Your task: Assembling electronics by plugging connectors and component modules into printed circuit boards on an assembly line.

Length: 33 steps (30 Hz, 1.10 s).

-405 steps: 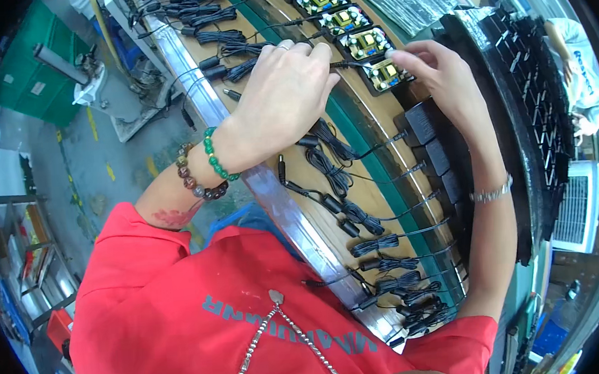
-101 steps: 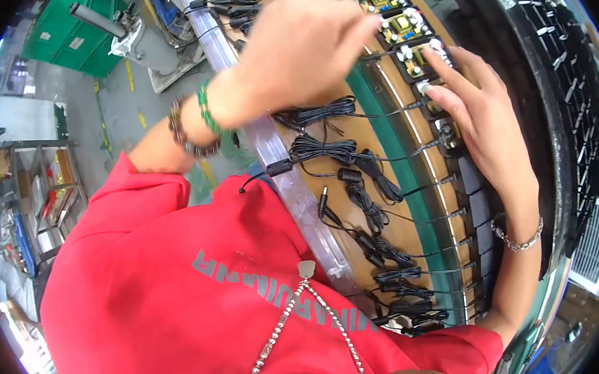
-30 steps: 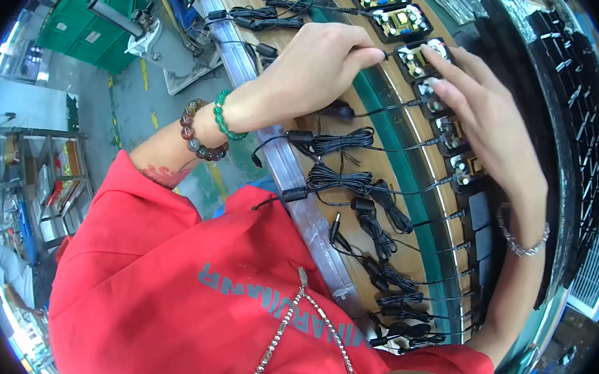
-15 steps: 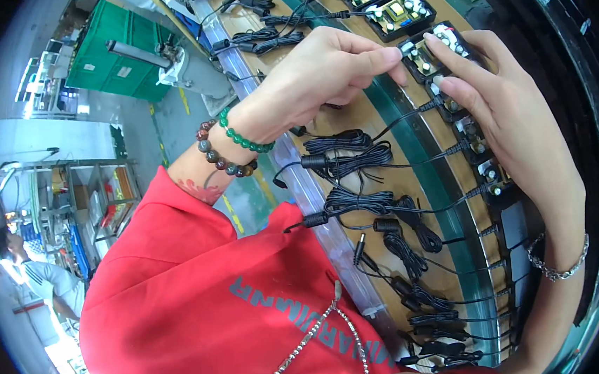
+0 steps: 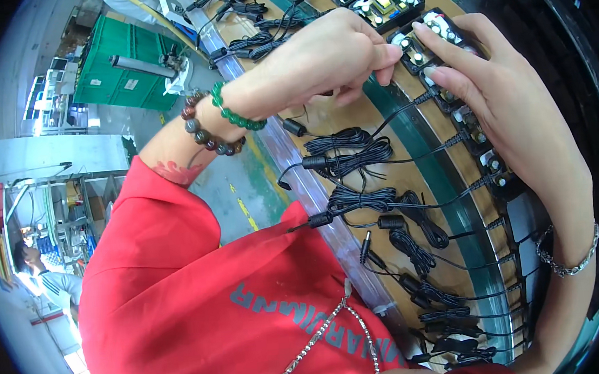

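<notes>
An open black power adapter case [image 5: 417, 57] with a populated circuit board inside lies under both my hands. My right hand [image 5: 517, 92], with a silver chain bracelet at the wrist, wraps over it. Its index fingertip presses on the board and its thumb is at the near side. Thumb and fingers of my left hand [image 5: 345, 50] are pinched together at the case's left end; what they pinch is hidden. Another open adapter [image 5: 387, 4] sits just beyond. More adapters [image 5: 493, 166] line up below my right palm, with black cables [image 5: 353, 147] running left from them in tied coils.
A green strip [image 5: 408, 140] runs lengthwise along the wooden bench, under the cables. A clear plastic rail [image 5: 306, 186] borders the bench on my side. Green crates [image 5: 121, 67] stand on the floor beyond, and a person [image 5: 57, 287] is at the far left.
The whole view has shifted slightly. My left forearm has swung a little upward in the picture. Both hands stay at the same adapter, with nothing visibly let go.
</notes>
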Each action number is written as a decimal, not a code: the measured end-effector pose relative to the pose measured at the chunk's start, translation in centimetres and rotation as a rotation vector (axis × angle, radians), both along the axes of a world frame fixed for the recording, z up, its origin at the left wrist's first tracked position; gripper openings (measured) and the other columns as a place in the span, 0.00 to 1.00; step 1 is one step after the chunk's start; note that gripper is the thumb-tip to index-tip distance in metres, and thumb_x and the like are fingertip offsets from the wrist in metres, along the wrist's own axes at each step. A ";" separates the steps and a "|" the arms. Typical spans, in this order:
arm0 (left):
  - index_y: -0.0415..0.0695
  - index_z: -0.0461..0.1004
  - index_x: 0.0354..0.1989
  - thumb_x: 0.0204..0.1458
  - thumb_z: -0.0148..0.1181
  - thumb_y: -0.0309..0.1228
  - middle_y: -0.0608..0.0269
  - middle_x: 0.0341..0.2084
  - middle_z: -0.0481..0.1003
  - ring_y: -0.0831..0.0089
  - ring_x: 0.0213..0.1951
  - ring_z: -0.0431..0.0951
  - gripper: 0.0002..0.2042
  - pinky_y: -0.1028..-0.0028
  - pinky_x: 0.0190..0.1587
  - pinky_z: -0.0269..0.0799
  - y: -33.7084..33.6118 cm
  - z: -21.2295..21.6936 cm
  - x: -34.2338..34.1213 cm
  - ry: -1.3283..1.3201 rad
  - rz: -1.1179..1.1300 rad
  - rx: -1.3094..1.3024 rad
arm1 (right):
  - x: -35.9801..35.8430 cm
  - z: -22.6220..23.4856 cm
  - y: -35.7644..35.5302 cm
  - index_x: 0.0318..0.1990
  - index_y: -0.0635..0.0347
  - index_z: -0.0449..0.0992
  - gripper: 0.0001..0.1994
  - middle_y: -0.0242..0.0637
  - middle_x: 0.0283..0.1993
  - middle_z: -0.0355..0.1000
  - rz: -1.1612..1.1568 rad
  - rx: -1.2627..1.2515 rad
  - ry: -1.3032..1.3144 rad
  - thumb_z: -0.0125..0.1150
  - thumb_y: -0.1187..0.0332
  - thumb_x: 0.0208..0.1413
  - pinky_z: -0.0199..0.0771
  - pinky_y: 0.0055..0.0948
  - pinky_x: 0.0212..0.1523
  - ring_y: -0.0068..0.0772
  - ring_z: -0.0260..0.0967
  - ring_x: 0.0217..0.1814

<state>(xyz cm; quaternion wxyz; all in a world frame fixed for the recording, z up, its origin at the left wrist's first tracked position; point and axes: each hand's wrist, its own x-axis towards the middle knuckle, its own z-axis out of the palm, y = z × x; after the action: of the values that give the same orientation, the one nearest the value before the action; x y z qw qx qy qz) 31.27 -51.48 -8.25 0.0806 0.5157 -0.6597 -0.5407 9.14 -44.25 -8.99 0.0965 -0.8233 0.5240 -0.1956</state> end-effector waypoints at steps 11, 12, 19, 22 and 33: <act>0.36 0.77 0.30 0.67 0.55 0.38 0.66 0.10 0.65 0.75 0.16 0.70 0.18 0.73 0.20 0.62 1.1 -1.4 1.6 0.097 -0.149 -0.153 | -0.1 0.2 -0.1 0.66 0.56 0.73 0.20 0.46 0.59 0.67 0.015 -0.061 0.086 0.52 0.60 0.71 0.73 0.34 0.57 0.44 0.73 0.56; 0.35 0.77 0.32 0.67 0.56 0.37 0.63 0.13 0.69 0.73 0.18 0.72 0.16 0.72 0.21 0.65 2.0 -2.0 2.0 0.056 -0.132 -0.376 | -0.1 0.2 0.0 0.66 0.56 0.73 0.20 0.47 0.60 0.67 0.000 -0.037 0.078 0.51 0.60 0.71 0.72 0.35 0.57 0.44 0.73 0.57; 0.37 0.77 0.45 0.61 0.61 0.26 0.54 0.33 0.77 0.60 0.30 0.78 0.08 0.67 0.35 0.75 -0.4 -6.6 5.1 0.072 0.125 -1.491 | 0.0 2.0 -1.2 0.66 0.55 0.73 0.21 0.48 0.61 0.68 0.032 0.097 0.011 0.49 0.58 0.72 0.73 0.36 0.58 0.46 0.73 0.57; 0.38 0.76 0.47 0.57 0.63 0.22 0.51 0.39 0.77 0.56 0.34 0.78 0.11 0.63 0.40 0.76 -1.1 -6.3 5.2 0.024 0.037 -1.434 | 0.4 1.3 -2.7 0.64 0.55 0.75 0.21 0.49 0.61 0.69 0.064 -0.012 -0.032 0.49 0.56 0.71 0.74 0.36 0.57 0.46 0.75 0.54; 0.37 0.81 0.36 0.58 0.64 0.29 0.60 0.25 0.77 0.61 0.30 0.76 0.07 0.69 0.35 0.72 -0.1 -5.1 3.5 0.023 -0.052 -1.278 | 0.8 2.1 -4.5 0.66 0.55 0.72 0.20 0.51 0.59 0.70 0.099 0.088 0.074 0.50 0.59 0.71 0.70 0.37 0.59 0.48 0.73 0.56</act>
<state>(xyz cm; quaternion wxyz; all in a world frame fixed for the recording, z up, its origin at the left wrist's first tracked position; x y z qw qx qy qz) 34.74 -51.56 -13.33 0.3662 0.3440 -0.8633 -0.0479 9.93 -48.74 -6.87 0.1229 -0.8498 0.4940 -0.1369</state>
